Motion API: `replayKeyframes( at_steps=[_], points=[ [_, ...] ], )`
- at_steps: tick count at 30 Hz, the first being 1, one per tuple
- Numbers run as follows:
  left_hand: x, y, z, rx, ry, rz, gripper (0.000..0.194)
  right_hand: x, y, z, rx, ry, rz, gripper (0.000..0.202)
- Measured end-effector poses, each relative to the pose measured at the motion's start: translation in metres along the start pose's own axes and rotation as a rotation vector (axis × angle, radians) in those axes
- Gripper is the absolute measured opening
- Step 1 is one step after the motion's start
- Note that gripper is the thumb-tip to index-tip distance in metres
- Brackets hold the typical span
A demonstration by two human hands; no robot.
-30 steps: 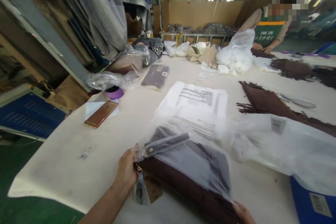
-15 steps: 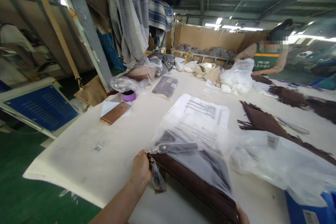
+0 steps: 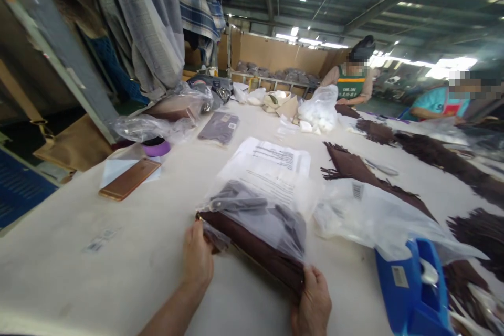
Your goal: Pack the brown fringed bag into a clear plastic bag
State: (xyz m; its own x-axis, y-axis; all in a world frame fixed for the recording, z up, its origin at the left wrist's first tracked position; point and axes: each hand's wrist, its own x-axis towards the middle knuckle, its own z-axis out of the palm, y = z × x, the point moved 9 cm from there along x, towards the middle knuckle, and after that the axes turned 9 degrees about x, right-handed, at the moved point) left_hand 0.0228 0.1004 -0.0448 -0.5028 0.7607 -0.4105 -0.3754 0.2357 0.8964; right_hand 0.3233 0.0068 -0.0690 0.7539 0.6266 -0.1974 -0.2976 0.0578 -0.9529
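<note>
Evidently, on the broad pale cloth-covered counter, a thin translucent plastic bag with printed text lies limp and probably slippery, its near part draped over a flat dark brown, leather-like pouch between the two hands. That pouch looks light and soft, likely to sag mid-span, so its firm end corners seem the best holds. The right hand pinches its right corner, thumb against fingers; the left hand is closed at its left corner. Smaller are the plastic-wrapped grey strap on top and the clear-wrapped hanging tag, which could snag.
</note>
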Motion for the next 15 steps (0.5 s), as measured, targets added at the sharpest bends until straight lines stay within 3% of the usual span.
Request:
replayKeyframes(
  at_steps=[4,11,15],
  points=[
    [-0.052,-0.028,0.015,0.012,-0.202,-0.118,0.043,-0.011,0.012,0.0,0.055,0.073,0.142,0.038],
    [-0.134,-0.097,0.063,0.28,-0.689,-0.513,0.061,-0.019,0.012,0.014,0.107,-0.05,0.209,0.045],
    [-0.14,-0.11,0.071,0.332,-0.721,-0.466,0.055,-0.02,0.012,0.017,0.096,-0.124,0.211,0.044]
  ],
)
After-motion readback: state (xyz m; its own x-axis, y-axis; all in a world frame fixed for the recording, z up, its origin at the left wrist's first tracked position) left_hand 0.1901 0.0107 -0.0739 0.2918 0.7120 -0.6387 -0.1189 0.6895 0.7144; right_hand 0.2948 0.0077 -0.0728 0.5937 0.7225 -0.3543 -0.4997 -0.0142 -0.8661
